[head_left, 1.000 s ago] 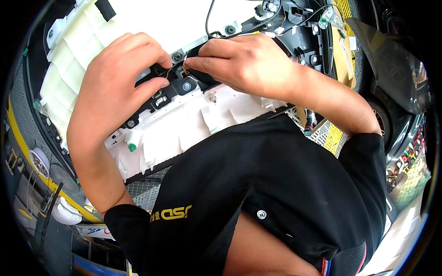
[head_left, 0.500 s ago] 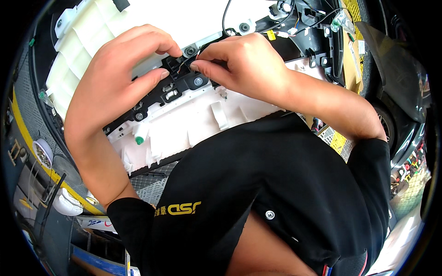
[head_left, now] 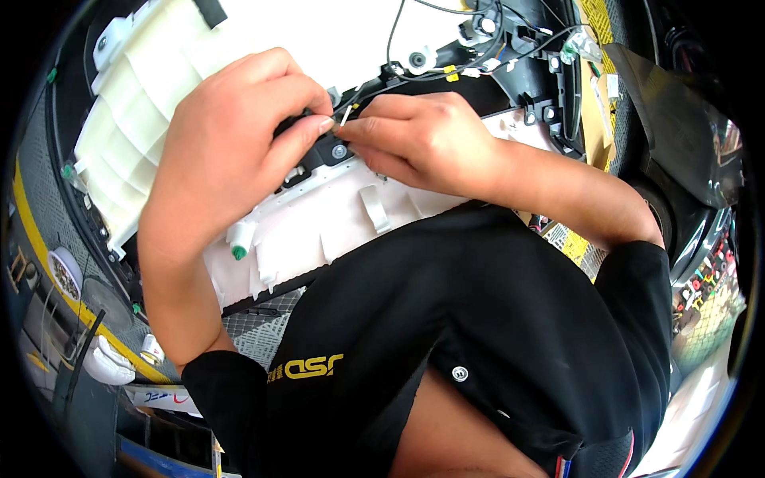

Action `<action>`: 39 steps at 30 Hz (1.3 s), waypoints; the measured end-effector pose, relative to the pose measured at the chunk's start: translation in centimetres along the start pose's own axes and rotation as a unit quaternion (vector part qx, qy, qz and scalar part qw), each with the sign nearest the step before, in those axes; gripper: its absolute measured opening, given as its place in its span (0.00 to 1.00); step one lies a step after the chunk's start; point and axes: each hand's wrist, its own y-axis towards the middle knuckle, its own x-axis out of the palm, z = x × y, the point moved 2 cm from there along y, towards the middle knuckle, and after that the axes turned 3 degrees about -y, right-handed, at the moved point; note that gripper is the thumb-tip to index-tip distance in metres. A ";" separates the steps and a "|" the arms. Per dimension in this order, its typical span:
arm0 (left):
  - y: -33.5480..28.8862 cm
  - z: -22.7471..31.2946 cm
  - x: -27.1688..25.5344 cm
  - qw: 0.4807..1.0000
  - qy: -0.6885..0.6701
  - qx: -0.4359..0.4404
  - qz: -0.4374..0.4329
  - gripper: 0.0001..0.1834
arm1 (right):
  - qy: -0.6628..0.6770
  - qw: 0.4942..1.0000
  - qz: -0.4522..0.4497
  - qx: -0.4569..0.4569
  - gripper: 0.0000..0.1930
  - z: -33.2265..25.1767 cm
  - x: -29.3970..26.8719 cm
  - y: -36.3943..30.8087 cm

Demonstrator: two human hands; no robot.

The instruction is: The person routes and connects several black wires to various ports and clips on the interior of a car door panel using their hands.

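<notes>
A large trim panel lies before me, with a white inner face (head_left: 307,235) and a black bracket (head_left: 325,153) bolted across it. Over the bracket, the fingertips of both hands meet. The thumb and forefinger of my left hand (head_left: 231,135) are pinched together; what sits between them is hidden. My right hand (head_left: 426,139) pinches from the other side, its fingertips on a thin wire (head_left: 345,116), of which a short pale piece shows. A black cable (head_left: 434,77) with a yellow tag (head_left: 452,73) runs along the panel just beyond my right hand.
A green-tipped white post (head_left: 239,240) and a white clip tab (head_left: 373,209) stick up from the panel's near part. At the left lie a white bowl of small parts (head_left: 65,272) and a white glove-like item (head_left: 107,362). A dark car body (head_left: 677,151) stands at the right.
My left hand has moved right and its thumb and forefinger have closed. My right hand has come slightly nearer, and the fingertips of both hands now meet over the bracket.
</notes>
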 end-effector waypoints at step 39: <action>1.0 2.9 2.8 0.990 0.132 -0.057 0.009 0.06 | -0.281 0.960 0.009 -0.013 0.08 4.7 -8.2 -2.1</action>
